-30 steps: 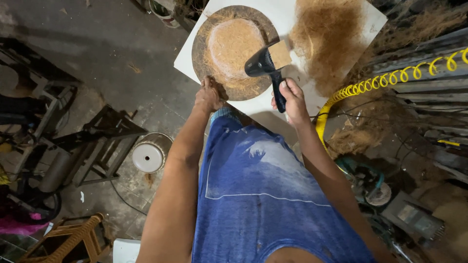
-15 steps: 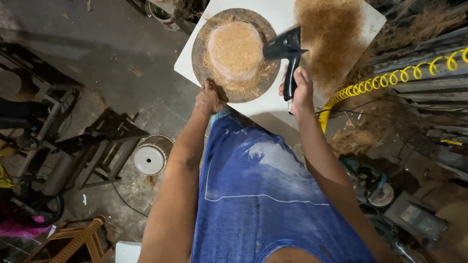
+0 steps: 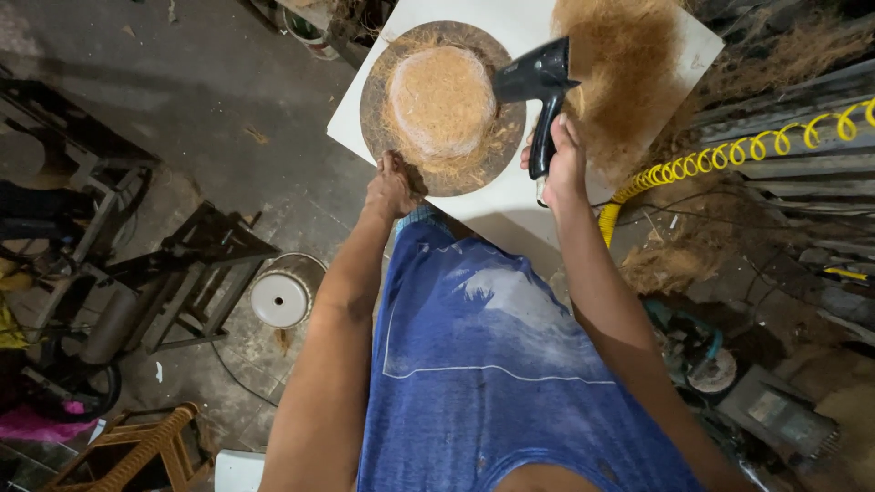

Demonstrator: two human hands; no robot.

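The right hand was wrapped tight around the handle of a black dryer. The dryer's nose pointed left at a mound of fibre. The mound sat in the middle of a round brown disc. The disc lay on a white board, near the board's left corner and close to its near edge. The left hand was curled shut on the near rim of the disc, with the fingers on the rim.

A bigger heap of loose fibre lay on the right side of the board, just beside the dryer. It hung over the board's right edge.

A yellow coiled hose ran off to the right of the board, near the right arm. More loose fibre lay on the floor under it. The person wore a blue shirt.

On the floor to the left, well apart from the board, stood a white bucket. Beside it was a dark metal frame. A wooden stool stood at the bottom left
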